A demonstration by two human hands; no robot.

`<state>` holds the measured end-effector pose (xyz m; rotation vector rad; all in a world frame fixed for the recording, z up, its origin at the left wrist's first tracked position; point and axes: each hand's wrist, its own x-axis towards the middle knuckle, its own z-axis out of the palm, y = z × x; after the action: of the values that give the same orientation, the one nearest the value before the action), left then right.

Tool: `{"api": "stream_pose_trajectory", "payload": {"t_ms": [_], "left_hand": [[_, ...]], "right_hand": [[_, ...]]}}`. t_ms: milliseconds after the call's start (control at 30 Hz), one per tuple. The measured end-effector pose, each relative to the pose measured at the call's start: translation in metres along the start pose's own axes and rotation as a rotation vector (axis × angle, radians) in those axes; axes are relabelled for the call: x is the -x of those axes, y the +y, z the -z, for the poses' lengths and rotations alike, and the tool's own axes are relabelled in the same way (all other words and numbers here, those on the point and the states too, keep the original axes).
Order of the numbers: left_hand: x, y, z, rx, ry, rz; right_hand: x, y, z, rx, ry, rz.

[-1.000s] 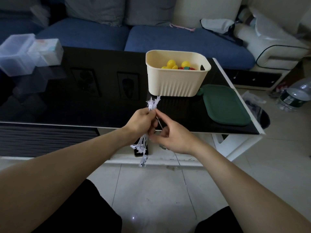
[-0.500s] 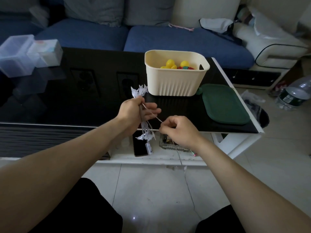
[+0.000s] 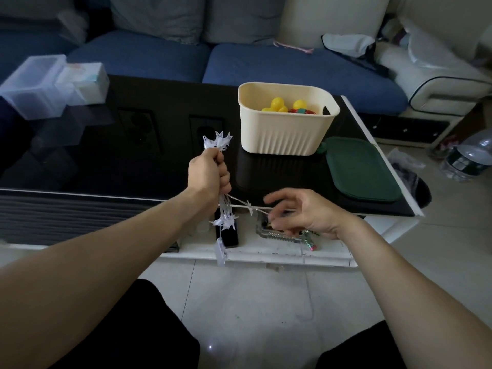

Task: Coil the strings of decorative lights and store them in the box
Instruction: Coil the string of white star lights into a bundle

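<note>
Pale floor tiles (image 3: 239,302) are seen at the bottom of the frame, between two dark trouser legs. Two bare arms are stretched up from the lower corners.

Just above the middle, the left hand (image 3: 209,174) is closed in a fist around a bunch of white star lights (image 3: 218,141). Some stars are poking out above the fist, and more are hanging below it. A small clear piece (image 3: 221,251) is dangling at the very bottom of the bunch.

A thin wire (image 3: 250,207) with one star on it is stretched from the fist across to the right hand (image 3: 303,211), right of the middle. The wire seems to be pinched by the thumb and one fingertip, but this part is blurred. The other fingers are spread loosely.

Under the hands, a dark phone (image 3: 229,235) is lying on a white lower shelf (image 3: 279,251). A black glass table (image 3: 119,145) is seen behind them. On it, right of the middle, a cream box (image 3: 287,134) is standing with yellow balls (image 3: 278,103) inside. A green lid (image 3: 362,169) is lying flat just beside it. Clear plastic boxes (image 3: 40,83) are set at the upper left. A blue sofa (image 3: 266,65) is stretched across the top.
</note>
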<state>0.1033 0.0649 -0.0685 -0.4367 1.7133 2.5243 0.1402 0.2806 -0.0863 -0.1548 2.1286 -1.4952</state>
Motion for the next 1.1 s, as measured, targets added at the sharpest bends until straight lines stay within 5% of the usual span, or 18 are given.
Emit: {"api": "stream_pose_trajectory", "payload": {"t_ms": [367, 667, 1100], "left_hand": [[0.000, 0.000, 0.001, 0.011, 0.081, -0.022], [-0.003, -0.009, -0.003, -0.065, 0.010, 0.010], [0.000, -0.021, -0.018, -0.064, -0.185, 0.107]], "right_hand": [[0.006, 0.017, 0.023, 0.279, 0.170, -0.167], [-0.003, 0.011, 0.017, 0.117, 0.578, 0.126], [-0.006, -0.001, -0.009, 0.248, 0.257, 0.180]]}}
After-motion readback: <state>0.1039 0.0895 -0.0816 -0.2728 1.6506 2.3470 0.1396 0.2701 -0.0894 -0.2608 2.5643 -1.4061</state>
